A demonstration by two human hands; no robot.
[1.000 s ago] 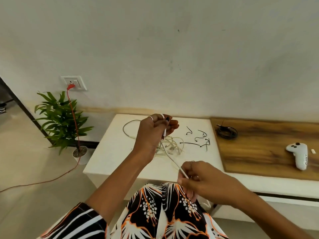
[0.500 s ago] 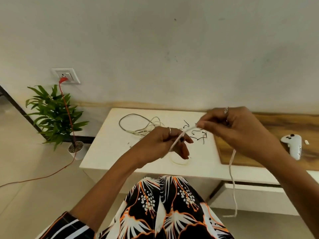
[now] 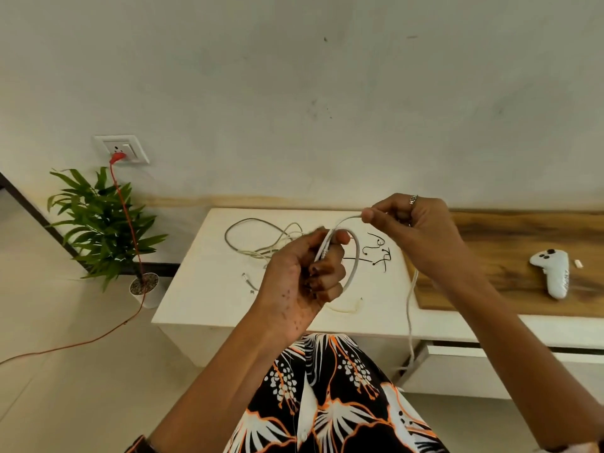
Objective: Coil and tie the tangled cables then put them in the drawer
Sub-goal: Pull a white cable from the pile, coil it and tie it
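Gripping a loop of the white cable [image 3: 354, 256], the left hand [image 3: 304, 273] stayed curled — the right hand [image 3: 415, 230] pinched its strand above the tabletop [image 3: 209, 289].

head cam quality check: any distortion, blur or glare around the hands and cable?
Head view: wide-angle bending bows the white tabletop and floor line; soft even daylight, no glare; the left hand and right hand look slightly soft, yet the thin white cable looped between them reads clearly.
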